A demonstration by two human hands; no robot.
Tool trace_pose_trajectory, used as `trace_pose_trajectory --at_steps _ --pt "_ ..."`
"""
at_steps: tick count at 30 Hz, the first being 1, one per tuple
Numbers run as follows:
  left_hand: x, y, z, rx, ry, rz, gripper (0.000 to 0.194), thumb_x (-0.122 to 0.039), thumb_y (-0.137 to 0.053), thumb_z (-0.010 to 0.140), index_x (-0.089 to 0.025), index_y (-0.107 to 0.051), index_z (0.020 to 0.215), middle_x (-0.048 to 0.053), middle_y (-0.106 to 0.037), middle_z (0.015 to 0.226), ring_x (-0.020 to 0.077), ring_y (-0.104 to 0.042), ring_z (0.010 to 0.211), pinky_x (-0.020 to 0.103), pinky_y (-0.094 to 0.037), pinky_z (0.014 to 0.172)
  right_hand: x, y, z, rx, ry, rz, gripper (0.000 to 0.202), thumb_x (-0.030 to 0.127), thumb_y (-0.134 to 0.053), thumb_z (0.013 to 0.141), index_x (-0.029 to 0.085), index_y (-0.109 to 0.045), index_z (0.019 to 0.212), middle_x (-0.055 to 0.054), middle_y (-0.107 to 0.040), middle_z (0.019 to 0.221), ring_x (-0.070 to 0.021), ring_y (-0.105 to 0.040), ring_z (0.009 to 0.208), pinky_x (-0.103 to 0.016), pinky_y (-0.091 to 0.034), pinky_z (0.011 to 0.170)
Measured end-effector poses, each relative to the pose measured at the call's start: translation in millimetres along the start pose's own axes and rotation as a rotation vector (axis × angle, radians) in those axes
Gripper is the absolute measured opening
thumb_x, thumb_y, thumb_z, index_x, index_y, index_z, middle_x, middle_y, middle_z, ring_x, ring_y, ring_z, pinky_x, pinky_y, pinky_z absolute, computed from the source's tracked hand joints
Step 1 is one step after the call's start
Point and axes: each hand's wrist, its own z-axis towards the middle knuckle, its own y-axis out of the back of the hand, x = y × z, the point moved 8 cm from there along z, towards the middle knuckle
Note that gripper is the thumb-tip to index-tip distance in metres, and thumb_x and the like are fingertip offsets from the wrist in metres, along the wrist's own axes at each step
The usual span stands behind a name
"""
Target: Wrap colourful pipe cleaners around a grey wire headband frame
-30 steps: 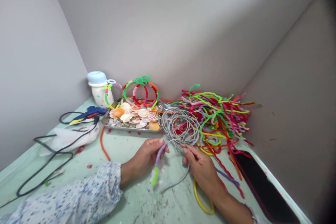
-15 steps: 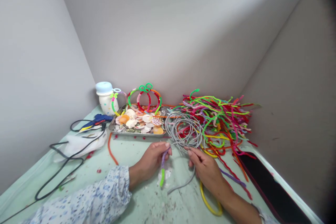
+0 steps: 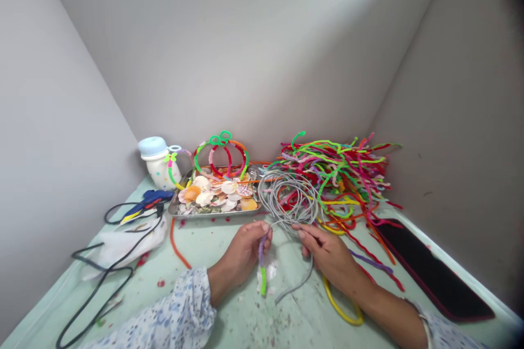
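Observation:
Thumb and fingers of my left hand point(image 3: 245, 251) are closed on a purple and green fuzzy pipe cleaner point(image 3: 262, 278), whose green end hangs down over the table. A thin grey strand runs from that pinch toward a loose coil of grey wire point(image 3: 289, 202). My right hand point(image 3: 333, 259) pinches the grey wire just below the coil. From under its fingers a loose wire end point(image 3: 295, 288) curves down to the left. The exact contact point inside each pinch is hidden by the fingers.
Behind my hands is a metal tray point(image 3: 213, 215) of seashells with pipe-cleaner rings above it. A heap of colourful pipe cleaners point(image 3: 339, 169) is at back right, near a black slab point(image 3: 434, 272). On the left are a white bottle point(image 3: 161, 172), a blue glue gun point(image 3: 153, 196) and black cord point(image 3: 98, 262).
The view has shifted slightly, so both hands appear a little further right. Both keep the same pinches, and nothing has been let go.

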Motion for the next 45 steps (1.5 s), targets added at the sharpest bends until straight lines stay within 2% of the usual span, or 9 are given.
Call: trace_pose_trajectory --at_steps 4,8,15,20,25,29,39,42,45 --pt "-0.3 -1.3 -0.3 -0.003 0.02 -0.006 0.026 -0.029 -0.067 0.079 -0.012 -0.059 0.061 -0.002 -0.048 0.056 0.0083 -0.039 0.052 0.023 -0.029 0.053 3.4 0.7 0.3 0.003 -0.003 -0.042 0.04 0.041 -0.046 0.093 0.017 -0.068 0.116 0.002 -0.059 0.061 -0.014 -0.05 0.052 -0.026 -0.038 0.052" --pt "1.8 0.4 -0.1 -0.017 0.049 -0.035 0.021 -0.028 -0.067 0.079 -0.01 -0.063 0.068 0.0 -0.052 0.061 0.0092 -0.044 0.055 0.023 -0.031 0.054 5.0 1.7 0.2 -0.003 -0.001 -0.063 0.04 0.04 -0.045 0.094 0.016 -0.069 0.115 0.002 -0.06 0.062 -0.0164 -0.056 0.062 -0.028 -0.042 0.062" --pt "1.8 1.7 1.2 -0.015 0.065 -0.054 0.022 -0.028 -0.07 0.077 -0.01 -0.063 0.065 -0.001 -0.051 0.058 0.0085 -0.042 0.054 0.022 -0.031 0.055 3.5 1.7 0.6 -0.003 -0.018 -0.039 0.041 0.041 -0.045 0.093 0.015 -0.069 0.114 0.001 -0.06 0.062 -0.0168 -0.056 0.063 -0.028 -0.042 0.063" --pt "3.4 3.3 2.1 -0.024 0.076 -0.093 0.022 -0.026 -0.071 0.076 -0.012 -0.06 0.063 -0.003 -0.047 0.058 0.0082 -0.041 0.054 0.022 -0.03 0.055 3.6 3.8 0.1 -0.024 -0.058 0.005 0.038 0.041 -0.047 0.092 0.017 -0.068 0.113 0.002 -0.059 0.064 -0.0133 -0.049 0.052 -0.025 -0.039 0.052" --pt "5.3 5.0 1.8 -0.032 0.099 -0.127 0.02 -0.027 -0.071 0.077 -0.011 -0.063 0.069 -0.001 -0.052 0.063 0.0089 -0.045 0.057 0.022 -0.033 0.056 2.6 6.1 0.9 -0.04 -0.089 0.028 0.036 0.043 -0.047 0.09 0.017 -0.068 0.106 0.002 -0.058 0.063 -0.0104 -0.041 0.044 -0.023 -0.032 0.042" --pt "6.2 6.0 2.5 -0.029 0.12 -0.15 0.017 -0.025 -0.07 0.077 -0.01 -0.065 0.072 0.001 -0.055 0.068 0.0097 -0.048 0.06 0.023 -0.036 0.058 2.5 5.7 1.8 -0.037 -0.078 0.037 0.036 0.043 -0.047 0.09 0.017 -0.069 0.101 0.002 -0.057 0.062 -0.01 -0.04 0.044 -0.022 -0.032 0.041" --pt "5.9 4.4 2.4 0.015 0.086 -0.142 0.02 -0.02 -0.068 0.079 -0.011 -0.06 0.063 -0.001 -0.049 0.06 0.0087 -0.042 0.055 0.022 -0.033 0.055 2.9 4.1 1.4 -0.016 -0.087 0.027 0.038 0.046 -0.047 0.09 0.017 -0.067 0.106 0.002 -0.058 0.063 -0.0103 -0.044 0.044 -0.022 -0.034 0.042" --pt "6.7 4.6 0.8 0.009 0.094 -0.147 0.02 -0.028 -0.067 0.082 -0.01 -0.065 0.073 0.001 -0.054 0.065 0.0098 -0.047 0.058 0.022 -0.036 0.057 0.6 5.0 1.6 -0.024 -0.113 0.051 0.038 0.045 -0.048 0.089 0.017 -0.067 0.106 0.003 -0.058 0.062 -0.0101 -0.045 0.043 -0.022 -0.035 0.042" --pt "9.3 4.4 -0.6 0.011 0.125 -0.169 0.035 -0.041 -0.059 0.089 -0.008 -0.069 0.085 0.005 -0.059 0.07 0.0125 -0.051 0.062 0.024 -0.039 0.061 -1.8 7.2 2.2 -0.052 -0.142 0.111 0.039 0.046 -0.049 0.089 0.016 -0.065 0.109 0.004 -0.057 0.063 -0.0096 -0.044 0.042 -0.022 -0.035 0.042"
